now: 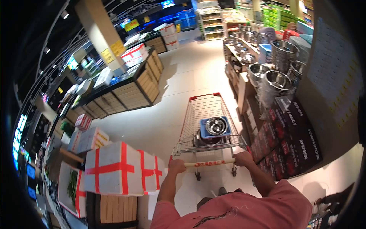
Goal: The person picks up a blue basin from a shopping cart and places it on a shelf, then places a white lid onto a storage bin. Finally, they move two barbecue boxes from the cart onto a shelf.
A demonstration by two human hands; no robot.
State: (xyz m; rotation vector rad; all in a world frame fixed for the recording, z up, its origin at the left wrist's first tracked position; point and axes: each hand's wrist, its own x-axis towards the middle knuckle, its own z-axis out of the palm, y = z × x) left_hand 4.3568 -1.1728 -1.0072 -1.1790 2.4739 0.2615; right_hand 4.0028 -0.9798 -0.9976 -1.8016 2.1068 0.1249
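Observation:
Both of my hands grip the pale handlebar [209, 163] of a shopping cart [187, 114] with a red-rimmed wire basket. My left hand [177, 166] is wrapped round the bar's left end, and my right hand [243, 158] round its right end. Inside the cart lies a blue plastic basket [204, 132] with shiny metal bowls [216, 126] in it. Under and beside it sits another dark, round metal item [199, 139], partly hidden by the blue basket and the cart's wires.
White foam boxes with red tape [110, 168] stand close on the left. Dark printed cartons [284, 137] and stacked metal pots [277, 81] line the right, by a pillar [335, 76]. A wood-panelled counter [126, 97] is ahead left. Tiled floor [190, 72] runs forward between them.

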